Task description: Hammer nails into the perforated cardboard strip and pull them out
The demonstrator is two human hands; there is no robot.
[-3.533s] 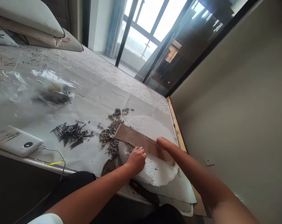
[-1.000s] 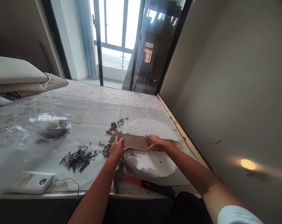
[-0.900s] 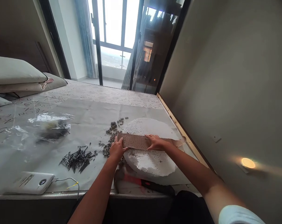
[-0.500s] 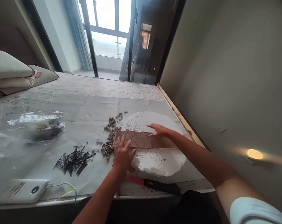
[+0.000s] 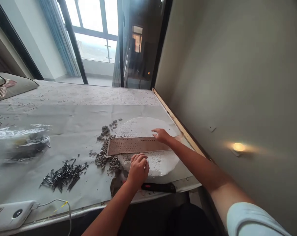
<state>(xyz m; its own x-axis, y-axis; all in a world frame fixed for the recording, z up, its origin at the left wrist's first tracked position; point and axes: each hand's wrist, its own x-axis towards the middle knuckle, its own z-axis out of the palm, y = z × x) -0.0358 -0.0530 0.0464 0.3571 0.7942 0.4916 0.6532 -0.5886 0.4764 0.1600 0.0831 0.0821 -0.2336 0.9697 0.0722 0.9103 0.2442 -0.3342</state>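
A brown perforated board (image 5: 128, 146) lies across a round white foam slab (image 5: 138, 126), with small bumps along its far edge. My right hand (image 5: 162, 135) is over the right part of the board, index finger stretched out to the left, nothing visible in its grip. At the board's near edge, my left hand (image 5: 139, 166) hovers or rests above the foam with loosely bent fingers; contact there is unclear. Under my left forearm lies a hammer (image 5: 159, 187), its dark head partly hidden and its red-and-black handle pointing right.
Grey rubble (image 5: 102, 157) is heaped left of the foam. A pile of dark nails (image 5: 62, 175), a plastic-wrapped bundle (image 5: 25, 142) and a white power bank (image 5: 11, 214) with a cable lie further left. A wooden strip (image 5: 178, 121) edges the mattress beside the wall.
My left hand has left the board's left end and moved right and nearer, its spread fingers now bent. My right hand stays over the board. The view has swung right.
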